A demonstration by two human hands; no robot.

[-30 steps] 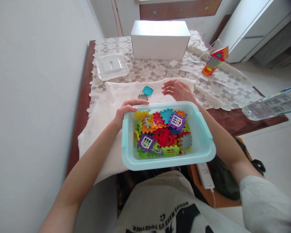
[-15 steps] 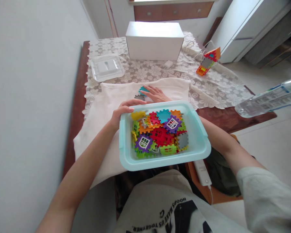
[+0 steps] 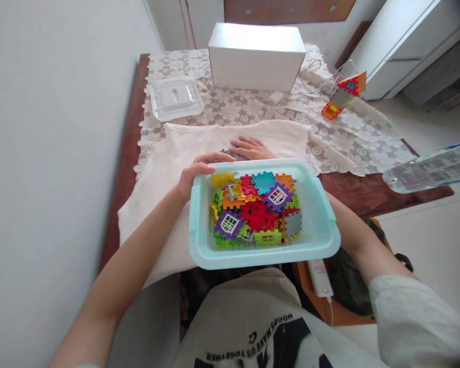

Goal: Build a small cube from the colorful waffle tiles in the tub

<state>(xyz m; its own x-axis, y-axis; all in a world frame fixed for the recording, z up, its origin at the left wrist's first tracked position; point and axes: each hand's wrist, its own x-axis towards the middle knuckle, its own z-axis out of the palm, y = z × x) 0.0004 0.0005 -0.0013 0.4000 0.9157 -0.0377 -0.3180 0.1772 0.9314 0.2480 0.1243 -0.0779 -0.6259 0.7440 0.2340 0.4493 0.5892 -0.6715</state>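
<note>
A light-teal tub (image 3: 264, 258) stands close to my body, with colourful interlocking pieces (image 3: 258, 214) inside. Beyond its far rim, my right hand (image 3: 253, 149) is spread with fingers extended over a blue piece, which it mostly covers. My left hand (image 3: 199, 168) is at the tub's far left corner, thumb by the rim and fingers reaching over a grey piece (image 3: 225, 152). Both hands are open above the white cloth (image 3: 203, 135); the tub partly hides them.
A white box (image 3: 255, 64) sits at the back of the lace-covered table, a clear plastic lid (image 3: 176, 99) to its left. An assembled block figure (image 3: 344, 96) stands at right. A plastic bottle (image 3: 429, 166) juts in from the right edge.
My right hand has shifted so that it covers more of the blue piece, which showed plainly before. The camera view has tilted slightly, and the table items appear further right.
</note>
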